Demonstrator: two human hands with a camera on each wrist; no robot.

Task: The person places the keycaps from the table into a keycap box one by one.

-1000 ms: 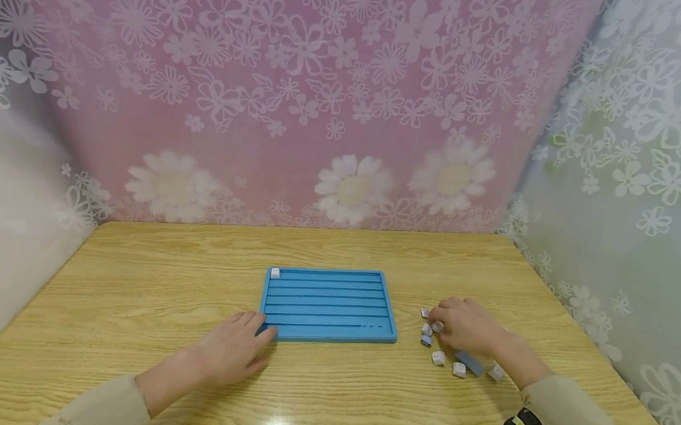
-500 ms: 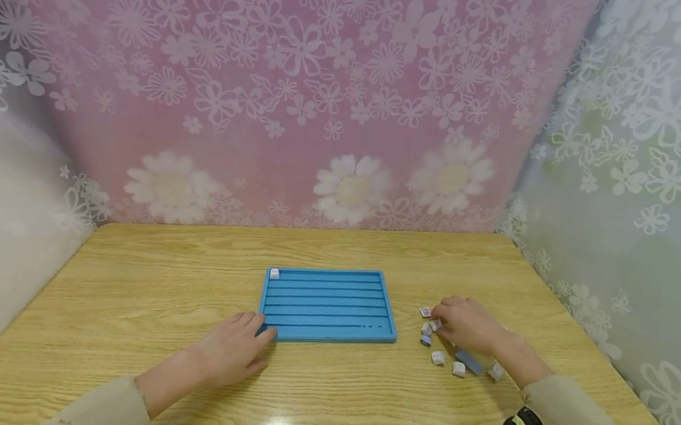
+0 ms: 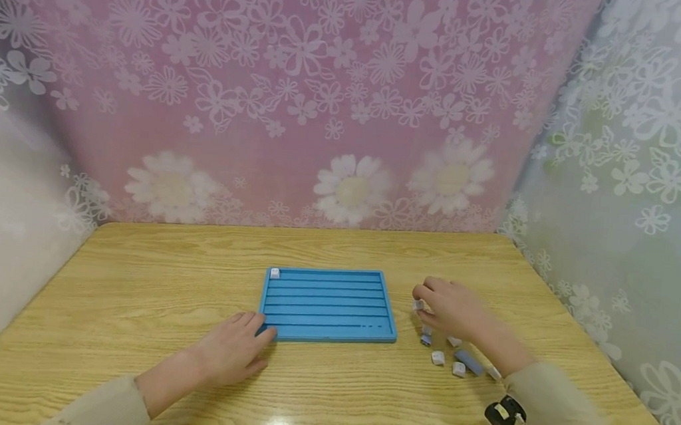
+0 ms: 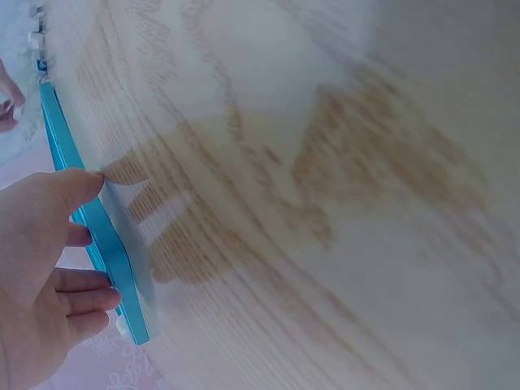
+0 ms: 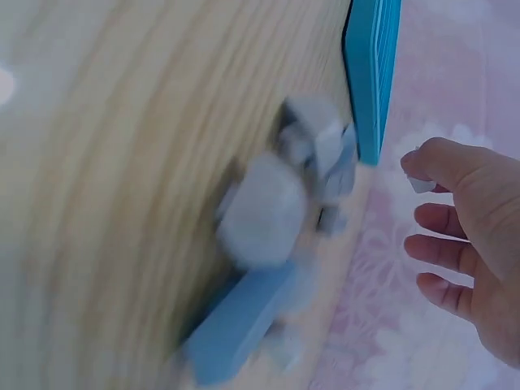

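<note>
Wooden table [image 3: 129, 302]; blue grooved tray [image 3: 330, 305], near-left corner under left hand [image 3: 232, 351], fingers flat. Right hand [image 3: 452, 308], raised right of tray, pinches a small white tile [image 3: 418, 305]; loose tiles [image 3: 438, 358] lie below it

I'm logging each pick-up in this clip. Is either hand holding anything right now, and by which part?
The right hand pinches a small white tile at its fingertips; which faces cannot be told. The left hand holds nothing, its fingers resting on the blue tray's near-left corner.
</note>
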